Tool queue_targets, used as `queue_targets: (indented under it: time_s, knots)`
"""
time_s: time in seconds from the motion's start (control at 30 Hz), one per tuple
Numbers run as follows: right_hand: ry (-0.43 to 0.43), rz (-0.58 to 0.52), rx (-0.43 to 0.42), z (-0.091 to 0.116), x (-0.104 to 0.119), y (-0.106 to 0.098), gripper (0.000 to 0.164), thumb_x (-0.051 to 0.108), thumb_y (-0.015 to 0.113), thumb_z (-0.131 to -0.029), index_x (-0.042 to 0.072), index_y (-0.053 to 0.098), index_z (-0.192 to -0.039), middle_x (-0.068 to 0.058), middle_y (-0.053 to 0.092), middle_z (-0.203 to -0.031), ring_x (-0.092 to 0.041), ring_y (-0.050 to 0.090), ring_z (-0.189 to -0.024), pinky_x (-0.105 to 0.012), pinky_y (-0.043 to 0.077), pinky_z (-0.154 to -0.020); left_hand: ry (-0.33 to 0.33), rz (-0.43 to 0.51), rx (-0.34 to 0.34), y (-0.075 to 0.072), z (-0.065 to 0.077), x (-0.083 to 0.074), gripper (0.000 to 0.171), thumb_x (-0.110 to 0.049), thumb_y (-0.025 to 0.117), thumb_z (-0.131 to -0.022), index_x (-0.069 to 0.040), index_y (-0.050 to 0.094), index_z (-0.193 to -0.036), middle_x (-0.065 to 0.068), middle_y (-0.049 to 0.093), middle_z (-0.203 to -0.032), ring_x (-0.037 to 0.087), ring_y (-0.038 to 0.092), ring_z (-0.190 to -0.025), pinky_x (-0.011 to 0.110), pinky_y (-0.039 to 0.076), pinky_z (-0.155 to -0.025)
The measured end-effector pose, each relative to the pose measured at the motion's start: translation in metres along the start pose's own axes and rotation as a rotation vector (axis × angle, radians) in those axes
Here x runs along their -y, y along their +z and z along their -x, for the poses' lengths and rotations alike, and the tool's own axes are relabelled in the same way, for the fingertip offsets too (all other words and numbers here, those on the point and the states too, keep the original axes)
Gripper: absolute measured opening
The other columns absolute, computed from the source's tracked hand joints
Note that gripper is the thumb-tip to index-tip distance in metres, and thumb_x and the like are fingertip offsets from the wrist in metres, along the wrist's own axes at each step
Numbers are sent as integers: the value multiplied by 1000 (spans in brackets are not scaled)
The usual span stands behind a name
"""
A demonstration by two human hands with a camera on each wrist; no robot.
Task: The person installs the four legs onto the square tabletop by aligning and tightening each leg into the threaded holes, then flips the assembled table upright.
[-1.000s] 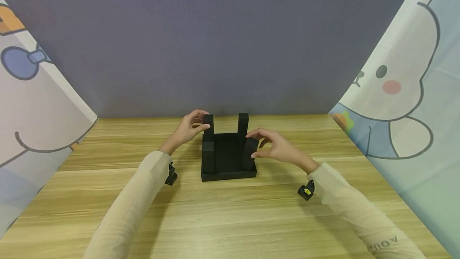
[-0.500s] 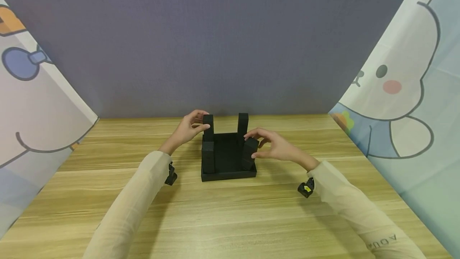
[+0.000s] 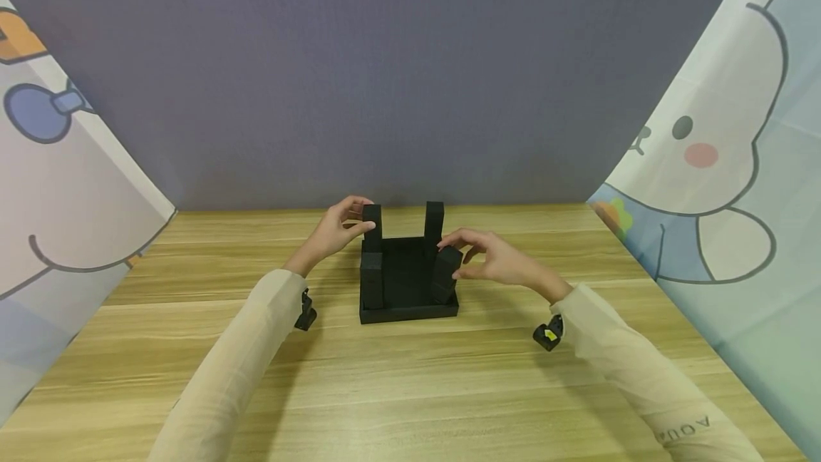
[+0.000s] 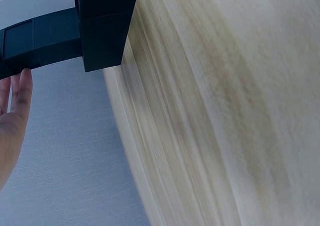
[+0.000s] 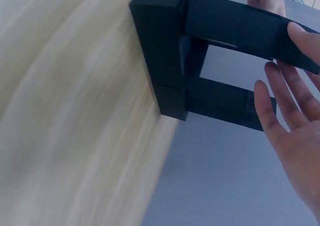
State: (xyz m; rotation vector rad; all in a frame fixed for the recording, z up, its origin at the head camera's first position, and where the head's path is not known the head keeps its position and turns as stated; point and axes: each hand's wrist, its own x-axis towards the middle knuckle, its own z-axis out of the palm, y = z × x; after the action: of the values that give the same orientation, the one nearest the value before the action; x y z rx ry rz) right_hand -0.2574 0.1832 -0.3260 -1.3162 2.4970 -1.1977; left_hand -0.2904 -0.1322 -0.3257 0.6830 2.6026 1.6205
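On the wooden table sits a black square tray [image 3: 410,314] with a tall black post standing at each corner. My left hand [image 3: 336,228] holds the upper part of the back left post [image 3: 373,237] between thumb and fingers. With the thumb and fingertips of my right hand [image 3: 497,259] I pinch the front right post [image 3: 447,262] near its top. This post is turned out of line with the tray's corner, and a seam shows low on it. In the right wrist view, the post [image 5: 235,25] bows slightly along its length, and the lower fingers [image 5: 270,110] are spread below it.
The front left post [image 3: 372,280] and the back right post [image 3: 434,223] stand untouched. A grey panel [image 3: 385,77] rises behind the table [image 3: 398,391]. Printed cartoon cloths [image 3: 699,155] hang on both sides.
The upper part of the front right post has turned and shifted slightly to the right under my right hand, and a seam now shows low on it. My left hand has stayed put.
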Motion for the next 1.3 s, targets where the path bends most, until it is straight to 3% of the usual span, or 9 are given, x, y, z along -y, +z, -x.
queue_targets:
  time_s: [0.2, 0.4, 0.53, 0.77, 0.93, 1.07, 1.3]
  knots:
    - [17, 17, -117, 4, 3, 11, 48, 5, 75, -73, 4, 56, -117, -13, 57, -118, -25, 56, -98, -43, 52, -74, 5, 1, -2, 1, -1, 1, 39, -9, 60, -88, -2, 47, -125, 21, 50, -119, 35, 50, -109, 51, 42, -96]
    - [32, 53, -187, 6, 29, 15, 45, 1, 75, -72, -4, 56, -113, -18, 59, -113, -29, 58, -93, -49, 50, -74, 5, 2, -7, 1, -1, 2, 39, -8, 61, -88, -2, 48, -124, 21, 50, -119, 35, 51, -109, 50, 42, -95]
    - [37, 71, -187, 6, 33, 16, 45, 1, 74, -73, -4, 55, -113, -18, 58, -113, -28, 58, -92, -47, 50, -73, 8, 6, -4, 0, 0, 2, 39, -8, 60, -88, -2, 48, -124, 21, 50, -118, 35, 51, -109, 50, 42, -95]
    - [45, 80, -103, 4, 5, 13, 53, 7, 76, -73, 5, 54, -120, -12, 56, -120, -24, 55, -100, -42, 51, -76, -1, -2, -3, 0, 0, 2, 39, -9, 60, -88, -3, 48, -124, 20, 50, -119, 34, 51, -110, 50, 42, -96]
    - [39, 46, -51, 3, 0, 8, 50, 13, 75, -76, 10, 54, -121, -8, 56, -121, -21, 56, -103, -37, 52, -77, 0, -3, -2, 0, -1, 3, 39, -9, 60, -88, -3, 48, -124, 20, 50, -119, 34, 51, -109, 49, 42, -95]
    - [49, 19, -68, 4, 0, 7, 47, 12, 75, -75, 9, 56, -118, -8, 58, -116, -20, 57, -99, -37, 52, -76, 0, -1, -1, 0, -1, 3, 39, -9, 60, -88, -3, 48, -124, 20, 50, -118, 34, 51, -109, 49, 43, -95]
    - [82, 52, -159, 7, 13, 15, 46, 4, 76, -72, -1, 56, -113, -16, 58, -111, -26, 58, -89, -39, 53, -66, 13, 7, -4, 0, -1, 2, 38, -8, 60, -88, -2, 48, -124, 21, 51, -118, 35, 51, -108, 50, 42, -95]
